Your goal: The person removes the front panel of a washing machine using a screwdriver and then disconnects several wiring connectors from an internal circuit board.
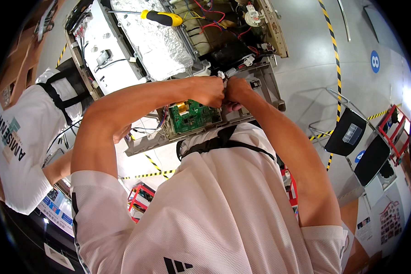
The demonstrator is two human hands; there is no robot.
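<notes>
My left hand and my right hand meet closely over the near edge of an opened appliance. Both are closed, with fingers curled inward. A small white piece, perhaps a wire connector, shows just beyond the fingertips; what each hand grips is hidden. Below my left hand, a green circuit board sits in a grey frame panel. A grey plug-like part lies just past my right fingers. On the appliance's foil-covered box rests a screwdriver with a yellow and black handle.
Red, yellow and black wires run through the appliance's far right interior. At left, a co-worker in a white shirt stands close, an arm reaching toward the frame. Black chairs and a red-framed rack stand at right.
</notes>
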